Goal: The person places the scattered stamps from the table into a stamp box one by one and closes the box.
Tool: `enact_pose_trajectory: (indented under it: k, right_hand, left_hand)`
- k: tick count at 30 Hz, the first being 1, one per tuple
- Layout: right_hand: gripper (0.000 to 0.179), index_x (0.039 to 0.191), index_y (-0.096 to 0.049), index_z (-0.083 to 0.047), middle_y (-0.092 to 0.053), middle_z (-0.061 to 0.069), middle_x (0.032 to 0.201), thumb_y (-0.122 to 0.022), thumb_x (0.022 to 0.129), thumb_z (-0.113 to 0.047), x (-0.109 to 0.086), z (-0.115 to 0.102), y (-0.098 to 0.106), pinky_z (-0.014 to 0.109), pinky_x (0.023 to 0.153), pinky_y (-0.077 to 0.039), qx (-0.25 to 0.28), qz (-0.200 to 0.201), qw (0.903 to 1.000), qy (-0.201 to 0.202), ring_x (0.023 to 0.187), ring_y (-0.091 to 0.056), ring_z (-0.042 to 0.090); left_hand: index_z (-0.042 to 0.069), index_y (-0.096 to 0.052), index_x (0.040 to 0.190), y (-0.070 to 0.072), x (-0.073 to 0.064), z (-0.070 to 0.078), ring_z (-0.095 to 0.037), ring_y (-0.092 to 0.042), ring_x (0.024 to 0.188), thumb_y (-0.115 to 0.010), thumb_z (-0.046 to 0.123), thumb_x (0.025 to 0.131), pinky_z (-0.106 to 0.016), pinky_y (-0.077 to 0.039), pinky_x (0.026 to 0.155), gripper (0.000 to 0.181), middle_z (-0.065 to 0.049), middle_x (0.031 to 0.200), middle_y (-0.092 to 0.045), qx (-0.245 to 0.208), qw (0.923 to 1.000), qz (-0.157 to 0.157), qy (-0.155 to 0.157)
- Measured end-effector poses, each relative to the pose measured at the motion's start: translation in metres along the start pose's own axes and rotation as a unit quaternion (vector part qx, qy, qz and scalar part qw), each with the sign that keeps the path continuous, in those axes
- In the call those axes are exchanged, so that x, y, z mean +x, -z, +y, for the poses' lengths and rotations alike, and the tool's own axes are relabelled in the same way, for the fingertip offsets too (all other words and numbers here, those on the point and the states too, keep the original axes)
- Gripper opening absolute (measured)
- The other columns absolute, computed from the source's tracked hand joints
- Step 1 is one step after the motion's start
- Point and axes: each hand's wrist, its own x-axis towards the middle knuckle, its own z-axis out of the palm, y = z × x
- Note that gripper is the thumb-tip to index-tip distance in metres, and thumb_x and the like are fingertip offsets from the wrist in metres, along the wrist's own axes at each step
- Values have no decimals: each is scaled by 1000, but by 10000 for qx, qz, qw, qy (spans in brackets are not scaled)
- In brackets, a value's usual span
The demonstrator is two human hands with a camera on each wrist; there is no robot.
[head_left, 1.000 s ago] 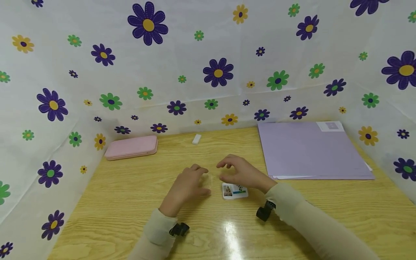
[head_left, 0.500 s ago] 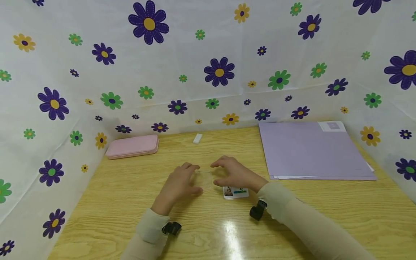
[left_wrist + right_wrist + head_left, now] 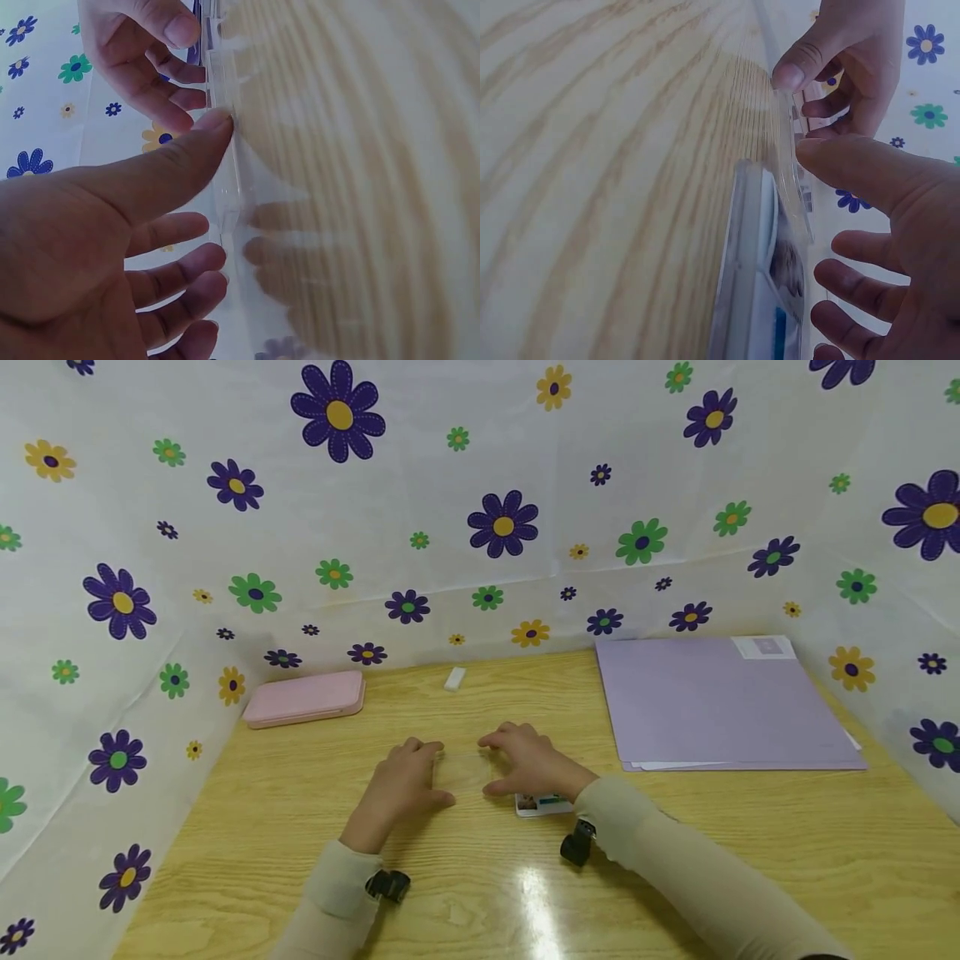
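Note:
A flat, see-through plastic lid-like piece (image 3: 463, 772) lies on the wooden table between the two hands. At its left end is my left hand (image 3: 399, 789), thumb by the near edge and index finger by the far one. My right hand (image 3: 531, 762) frames the right end the same way. In the left wrist view, the left thumb (image 3: 187, 161) overlaps the clear edge (image 3: 228, 180) while the other fingers spread loosely. The right thumb tip (image 3: 810, 152) meets the edge in the right wrist view. A white printed card in a clear case (image 3: 542, 804) lies partly hidden below the right hand.
A pink case (image 3: 304, 699) sits at the back left, and a small white block (image 3: 454, 678) stands near the back edge. Purple folders (image 3: 723, 706) with white papers cover the back right. A flowered white cloth (image 3: 442, 510) encloses the table's back and sides.
Both hands have shifted left, uncovering more of the clear piece, which stays in about the same place. The right hand has come up to its right end and covers more of the card.

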Motion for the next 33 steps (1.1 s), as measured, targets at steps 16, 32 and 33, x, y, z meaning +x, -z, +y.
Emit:
enact_pose_trajectory:
  k: [16,32,33]
  right_hand:
    - [60,130,-65,-14,-55,3,125,-85,78,-38,10,-5,-5,51,92,-38,-190,-168,9992,-314,111,-45,27]
    - [57,126,-64,-4,-60,5,112,-84,78,-27,4,-4,4,38,87,-47,227,-25,9992,337,100,-54,20]
    - [57,126,-64,-4,-60,5,112,-84,78,-26,3,-4,5,38,87,-47,265,-5,9990,363,100,-54,21]
  left_hand:
    - [7,-60,131,0,7,-4,-30,-55,97,-86,36,77,-48,-48,84,67,-11,114,-57,-311,9984,-415,235]
    - [10,-60,129,13,-2,3,-27,-59,99,-89,22,73,-47,-49,85,64,-9,113,-59,-687,9970,-320,158]
    - [10,-60,129,14,-2,4,-27,-59,100,-89,22,74,-47,-49,85,63,-9,113,-58,-710,9969,-294,138]
